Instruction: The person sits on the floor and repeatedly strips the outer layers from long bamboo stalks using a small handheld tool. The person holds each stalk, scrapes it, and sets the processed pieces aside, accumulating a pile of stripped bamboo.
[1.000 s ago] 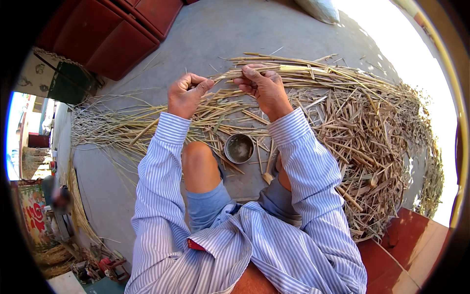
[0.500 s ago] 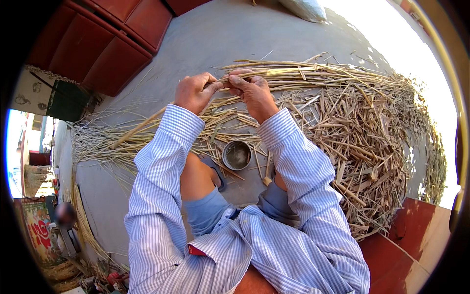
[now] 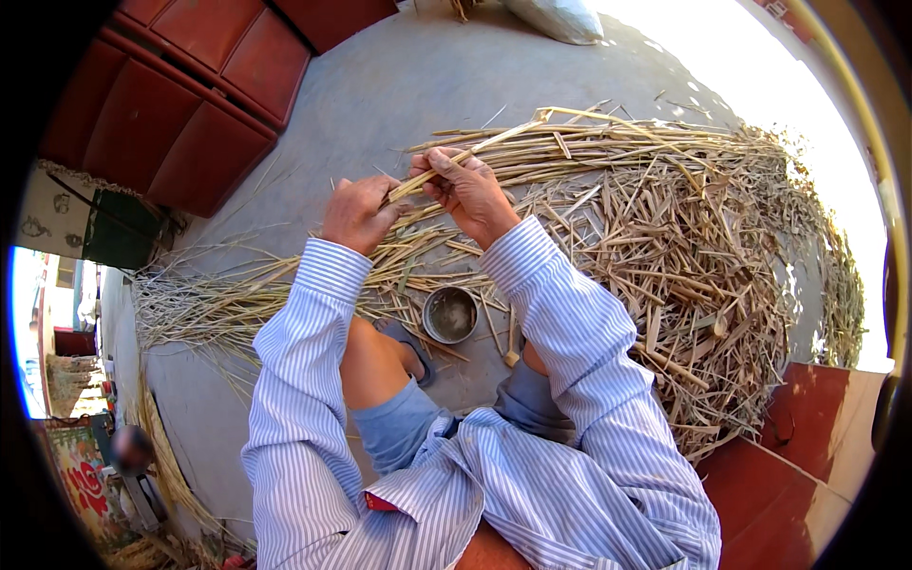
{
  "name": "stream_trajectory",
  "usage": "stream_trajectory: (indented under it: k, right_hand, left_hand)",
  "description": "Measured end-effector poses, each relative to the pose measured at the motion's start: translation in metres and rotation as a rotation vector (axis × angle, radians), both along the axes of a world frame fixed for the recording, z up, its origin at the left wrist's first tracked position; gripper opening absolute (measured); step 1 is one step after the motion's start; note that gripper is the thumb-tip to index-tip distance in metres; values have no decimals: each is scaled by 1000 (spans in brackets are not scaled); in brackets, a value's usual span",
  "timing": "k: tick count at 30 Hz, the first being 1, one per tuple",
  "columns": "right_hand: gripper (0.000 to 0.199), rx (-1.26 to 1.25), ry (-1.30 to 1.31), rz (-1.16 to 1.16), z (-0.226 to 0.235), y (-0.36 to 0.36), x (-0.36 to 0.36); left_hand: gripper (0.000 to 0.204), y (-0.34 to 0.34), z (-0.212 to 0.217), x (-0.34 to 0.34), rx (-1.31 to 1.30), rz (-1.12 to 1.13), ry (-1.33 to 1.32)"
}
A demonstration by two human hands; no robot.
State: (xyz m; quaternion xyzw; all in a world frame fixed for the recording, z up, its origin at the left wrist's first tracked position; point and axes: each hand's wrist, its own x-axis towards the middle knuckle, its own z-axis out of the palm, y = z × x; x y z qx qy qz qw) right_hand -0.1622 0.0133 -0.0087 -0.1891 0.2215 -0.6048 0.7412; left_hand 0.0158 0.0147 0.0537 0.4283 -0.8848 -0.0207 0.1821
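My left hand (image 3: 356, 214) and my right hand (image 3: 465, 188) are raised in front of me, close together, both closed on one long pale reed stalk (image 3: 503, 136) that runs up and to the right from my fingers. Below them a wide pile of dry split reeds (image 3: 684, 247) covers the grey concrete floor. A bundle of thinner strips (image 3: 218, 304) stretches left from under my arms. A small round metal bowl (image 3: 449, 314) sits on the floor between my knees.
Red-brown tiled steps (image 3: 190, 104) rise at the upper left and a red ledge (image 3: 807, 456) lies at the lower right. A grey sack (image 3: 560, 19) lies at the top. More reed bundles (image 3: 161, 456) curve along the left.
Both hands have stayed on the stalk and shifted slightly left and down in the picture as the head moved. The stalk now sticks out further to the right of my right hand.
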Motion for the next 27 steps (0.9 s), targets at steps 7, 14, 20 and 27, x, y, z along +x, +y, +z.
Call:
stream_trajectory:
  k: [7,14,20,27]
  right_hand:
    - [13,79,-68,-70,-9,-12,-22]
    - [12,250,7,-80,-14,-17,-32]
    - [17,242,216,-31,-14,-20,-41]
    - [16,88,304,132,-15,-11,12]
  left_hand:
    - [21,19,-5,49,120,122,-64]
    - [13,69,2,153,-213,146,-407]
    - [13,134,2,283,-279,318,-522]
    - [25,235,-32,412,204,809,-895]
